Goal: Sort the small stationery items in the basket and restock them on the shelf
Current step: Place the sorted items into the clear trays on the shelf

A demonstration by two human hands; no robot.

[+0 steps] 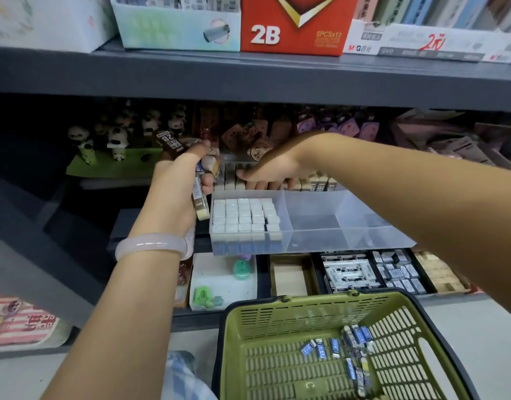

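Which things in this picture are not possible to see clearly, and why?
Head view:
- Right hand: fingertips hidden behind the clear tray rim; grip unknown.
- Erasers in left hand: count hidden by fingers.
- Basket: front cut off by bottom edge.
- Blue erasers: labels too small.

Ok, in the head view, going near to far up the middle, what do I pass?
Green basket holding blue-wrapped erasers → brown tray → clear divided organizer → right hand on the row of erasers → red 2B box on the upper shelf.

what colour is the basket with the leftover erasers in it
Olive green with a dark rim, seen in the head view: the basket sits below the shelf, holding blue-wrapped erasers.
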